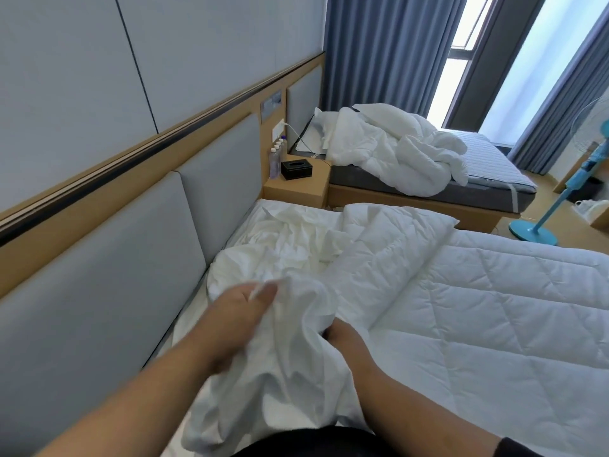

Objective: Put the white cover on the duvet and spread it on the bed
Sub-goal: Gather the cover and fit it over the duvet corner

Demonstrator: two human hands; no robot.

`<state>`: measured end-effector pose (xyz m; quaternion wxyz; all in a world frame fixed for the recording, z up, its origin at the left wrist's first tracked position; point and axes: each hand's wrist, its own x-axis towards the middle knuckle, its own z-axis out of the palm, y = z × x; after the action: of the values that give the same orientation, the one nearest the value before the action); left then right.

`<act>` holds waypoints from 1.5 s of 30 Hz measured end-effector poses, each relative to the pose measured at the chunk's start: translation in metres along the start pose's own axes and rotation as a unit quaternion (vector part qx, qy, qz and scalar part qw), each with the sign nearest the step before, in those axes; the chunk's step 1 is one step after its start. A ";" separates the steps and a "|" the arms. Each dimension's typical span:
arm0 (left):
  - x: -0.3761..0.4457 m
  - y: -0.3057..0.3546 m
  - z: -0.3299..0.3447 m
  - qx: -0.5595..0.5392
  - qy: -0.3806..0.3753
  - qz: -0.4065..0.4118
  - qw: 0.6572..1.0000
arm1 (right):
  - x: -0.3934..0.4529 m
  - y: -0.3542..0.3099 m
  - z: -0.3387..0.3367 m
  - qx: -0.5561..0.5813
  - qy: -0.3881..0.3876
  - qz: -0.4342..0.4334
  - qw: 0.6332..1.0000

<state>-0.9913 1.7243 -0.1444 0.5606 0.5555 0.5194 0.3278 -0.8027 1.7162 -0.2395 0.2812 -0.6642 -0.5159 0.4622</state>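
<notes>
On the bed (197,311), both hands, left (240,311) and right (346,341), grip the bunched white cover (296,341) beside the lengthwise duvet (494,308).

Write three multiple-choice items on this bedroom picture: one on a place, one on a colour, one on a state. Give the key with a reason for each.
1. Where does the black tissue box stand?
A. on the nightstand between the two beds
B. on the far bed
C. on the floor by the fan

2. What colour is the standing fan's base?
A. red
B. teal
C. black

3. What state is the quilted duvet in?
A. fully inside the white cover
B. folded on the floor
C. bare on the bed, with the white cover bunched beside it

Key:
1 A: the box sits on the wooden nightstand, next to the bottles.
2 B: the base and pole are teal.
3 C: the quilting shows uncovered, while the left hand and the right hand hold the crumpled cover.
</notes>
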 end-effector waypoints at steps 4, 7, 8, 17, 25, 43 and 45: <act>-0.034 0.059 -0.029 0.016 -0.015 0.086 0.996 | -0.011 -0.015 -0.004 -0.072 0.053 -0.074 0.993; -0.065 0.050 -0.026 0.024 -0.102 0.045 0.993 | 0.013 -0.021 -0.015 -0.116 0.091 -0.108 0.983; -0.072 0.042 -0.023 -0.021 -0.110 0.002 0.994 | 0.019 -0.024 -0.022 -0.130 0.104 -0.125 0.978; -0.041 -0.080 -0.029 0.182 -0.059 -0.299 0.935 | 0.024 -0.030 -0.029 -0.006 0.110 -0.033 0.993; 0.005 -0.067 -0.003 0.189 -0.046 0.034 0.980 | -0.002 -0.032 -0.004 0.032 -0.003 -0.067 0.997; 0.057 -0.067 0.007 0.009 0.037 -0.022 0.999 | -0.061 0.012 -0.030 0.275 -0.143 0.102 0.945; 0.046 -0.066 0.011 -0.025 -0.011 -0.033 0.999 | -0.047 0.025 -0.030 0.291 -0.021 0.116 0.949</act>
<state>-0.9828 1.7536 -0.2193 0.5905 0.5278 0.5226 0.3157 -0.7666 1.6675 -0.2328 0.3956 -0.5990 -0.2841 0.6356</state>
